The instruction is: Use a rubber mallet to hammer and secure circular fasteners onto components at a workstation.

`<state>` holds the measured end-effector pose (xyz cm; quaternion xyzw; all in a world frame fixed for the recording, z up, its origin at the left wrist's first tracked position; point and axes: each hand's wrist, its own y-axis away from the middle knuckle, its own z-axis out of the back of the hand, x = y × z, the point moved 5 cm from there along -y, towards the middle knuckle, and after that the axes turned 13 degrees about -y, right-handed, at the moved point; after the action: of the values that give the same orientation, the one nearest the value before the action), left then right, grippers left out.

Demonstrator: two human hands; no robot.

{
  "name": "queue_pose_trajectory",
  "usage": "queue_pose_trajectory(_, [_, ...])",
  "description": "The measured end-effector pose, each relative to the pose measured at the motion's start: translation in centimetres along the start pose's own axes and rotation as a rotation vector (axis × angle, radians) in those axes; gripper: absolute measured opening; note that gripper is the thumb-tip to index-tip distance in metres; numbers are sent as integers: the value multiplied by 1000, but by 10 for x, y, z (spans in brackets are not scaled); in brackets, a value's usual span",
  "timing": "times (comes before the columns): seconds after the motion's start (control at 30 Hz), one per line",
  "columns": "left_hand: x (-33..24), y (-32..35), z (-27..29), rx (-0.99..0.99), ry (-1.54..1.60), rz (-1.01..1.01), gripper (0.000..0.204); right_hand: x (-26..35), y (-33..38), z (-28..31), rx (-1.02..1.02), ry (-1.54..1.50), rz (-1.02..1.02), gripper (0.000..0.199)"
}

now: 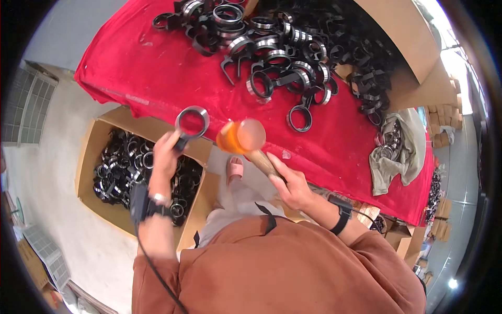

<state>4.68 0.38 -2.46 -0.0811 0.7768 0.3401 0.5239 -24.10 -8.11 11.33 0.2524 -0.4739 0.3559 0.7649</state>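
Note:
My left hand is closed on the black handle of a metal ring part, a silver-and-black ring held upright near the table's front edge. Just to the right of that ring is the orange head of a mallet, slightly smeared by motion and apart from the ring. Its wooden handle is wrapped in my right hand. Beyond both hands, a pile of similar ring parts lies heaped on the red-covered table.
An open cardboard box full of ring parts stands on the floor at left, below my left hand. A large carton lies tipped at the back right, black parts spilling from it. A grey cloth rests at the table's right end.

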Motion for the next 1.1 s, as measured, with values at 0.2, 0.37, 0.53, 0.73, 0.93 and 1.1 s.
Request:
queue_pose_trajectory(0.2, [-22,35,101,-581,-1007,-275,26,-20,51,20,-19,6,-136,52])
queue_pose_trajectory(0.37, [-129,13,-110,-320,-1245,-1089,15,-24,63,32,-4,-75,-285,51])
queue_pose_trajectory(0.53, [-99,9,-273,346,-1489,-1407,28,-37,79,40,-16,-97,-353,49])
queue_pose_trajectory(0.73, [-81,-6,-357,224,-1799,-1868,29,-41,101,49,-108,-94,-348,50])
queue_pose_trajectory(0.93, [-77,-26,-381,489,-1888,-1872,36,-51,108,54,-193,-106,-325,49])
queue_pose_trajectory(1.1, [-105,-28,-373,396,-1806,-1684,26,-46,104,58,-202,-147,-359,48])
